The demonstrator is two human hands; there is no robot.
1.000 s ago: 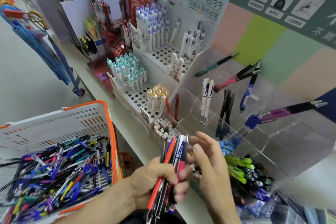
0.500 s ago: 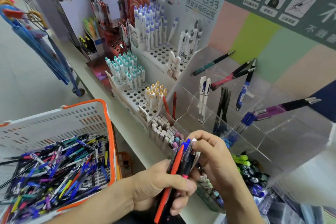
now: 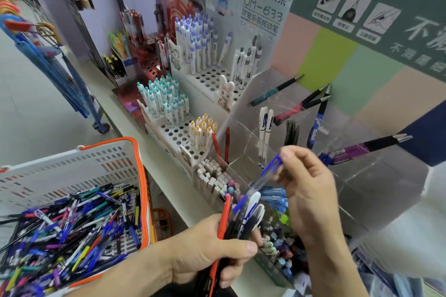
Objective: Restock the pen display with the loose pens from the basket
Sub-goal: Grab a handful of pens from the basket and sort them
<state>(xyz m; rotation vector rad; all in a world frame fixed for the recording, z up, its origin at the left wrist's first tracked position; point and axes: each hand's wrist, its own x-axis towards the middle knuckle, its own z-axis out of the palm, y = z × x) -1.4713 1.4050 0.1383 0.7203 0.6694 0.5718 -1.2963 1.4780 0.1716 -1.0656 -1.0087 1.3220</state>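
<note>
Since half a second ago your right hand has lifted up and away from the bundle, and it now pinches one clear pen with a blue clip by its top end, tilted over the clear acrylic display. Your left hand hasn't let go: it's wrapped tight around the bundle of pens, an orange one on the near side, dark and white-and-blue ones beside it.

Big stuff first. You've got a pale floor on the left with a blue rack standing on it, and a long white shelf running diagonally along the wall. The backing wall shows pastel colour blocks and a green sign with white lettering.

On the shelf, the acrylic display has dividers, with just a few pens leaning in the back compartments: a white pair, some black ones, a blue, a purple, a red-and-black. The front compartments near your hands look packed with blue, green and mixed caps, though it's blurry there. To its left sits a white tiered holder full of holes, carrying teal-capped, purple-capped and yellow-capped pens in rows, many holes bare.

The white basket with an orange rim is down at the lower left, beside the shelf, holding a messy heap of loose pens.
</note>
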